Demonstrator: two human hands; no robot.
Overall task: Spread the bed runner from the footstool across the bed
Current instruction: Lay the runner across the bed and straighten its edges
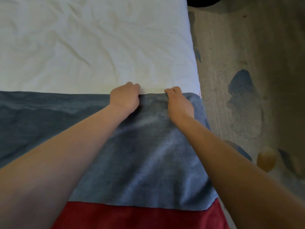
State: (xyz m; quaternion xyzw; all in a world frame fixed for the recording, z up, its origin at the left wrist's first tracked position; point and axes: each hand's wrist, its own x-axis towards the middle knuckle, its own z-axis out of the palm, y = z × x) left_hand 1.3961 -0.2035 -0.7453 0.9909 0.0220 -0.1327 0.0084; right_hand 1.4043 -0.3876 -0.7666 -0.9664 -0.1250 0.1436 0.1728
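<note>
On my monitor the bed (99, 47) fills most of the view. Its white sheet is wrinkled, and its right edge runs down beside the carpet (247, 47), which is beige with dark blue patches.

The runner (148, 154) — blue-grey and soft-looking — lies across the bed from the left border of the view to the bed's right edge, where its corner hangs a little over the side. Its far edge makes a straight line on the white sheet. Its near edge lies over a red cloth (132, 217) at the bottom of the view; I cannot tell what this cloth belongs to.

Both forearms reach forward over the runner. The left hand (124, 98) is at the runner's far edge, with fingers curled down and gripping the fabric there. The right hand (179, 104) is near it, closer to the right corner, and it grips the same edge with curled fingers. The two hands do not touch, and the fabric between them is a little bunched.

On the carpet, near the right forearm, I see a small round yellowish thing (266, 161) — too blurred to name.
</note>
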